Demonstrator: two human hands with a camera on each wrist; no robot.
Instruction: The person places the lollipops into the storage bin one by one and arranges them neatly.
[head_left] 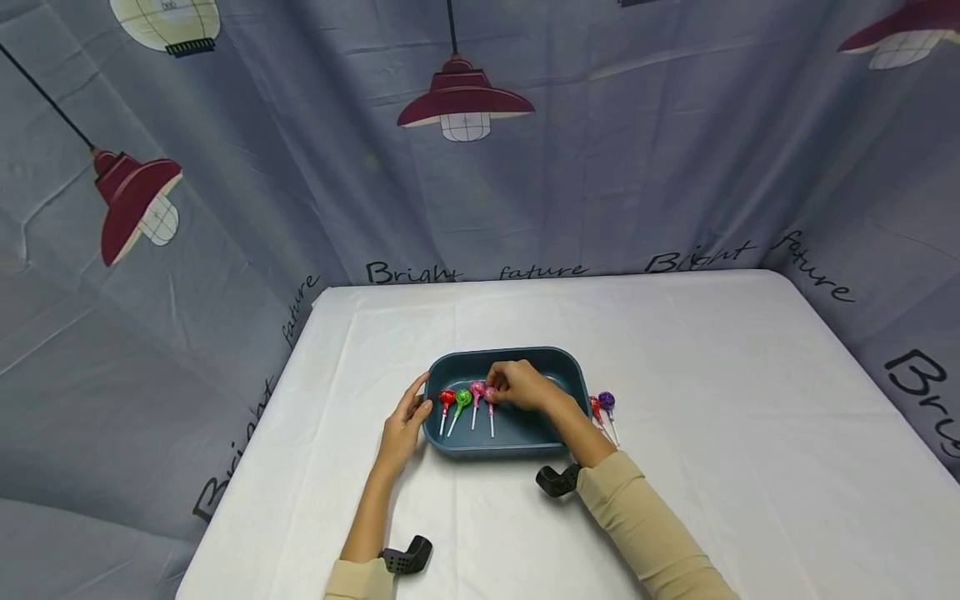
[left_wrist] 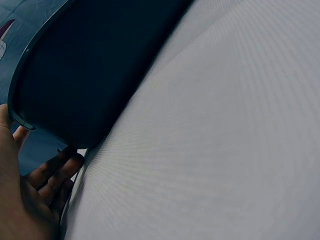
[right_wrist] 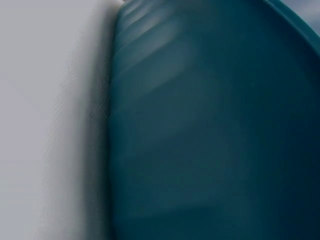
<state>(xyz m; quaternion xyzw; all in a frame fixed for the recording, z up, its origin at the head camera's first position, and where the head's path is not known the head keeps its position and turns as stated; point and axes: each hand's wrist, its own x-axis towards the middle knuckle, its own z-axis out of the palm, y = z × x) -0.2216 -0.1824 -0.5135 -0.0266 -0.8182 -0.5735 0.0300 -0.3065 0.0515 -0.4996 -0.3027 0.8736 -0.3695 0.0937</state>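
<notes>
A dark teal tray [head_left: 525, 437] lies on the white-covered table. At its left end my left hand [head_left: 402, 432] holds the side, thumb at the rim and fingers along the outside; the left wrist view shows the fingers [left_wrist: 62, 172] by the tray's lower corner. My right hand [head_left: 521, 386] reaches into the tray and pinches a pink lollipop [head_left: 491, 408] near its head. To its left, a red lollipop [head_left: 447, 398], a green lollipop [head_left: 462, 398] and another pink lollipop [head_left: 477, 390] lie in a row, sticks toward me. The right wrist view holds only the tray's outer wall [right_wrist: 200, 130] and cloth.
Just outside the tray's right end lie a purple lollipop [head_left: 607, 402] and a red lollipop [head_left: 596, 407], close together beside my right forearm. A white cloth [head_left: 712, 375] covers the table. Behind it hangs a grey curtain [head_left: 615, 183] printed with lamps and lettering.
</notes>
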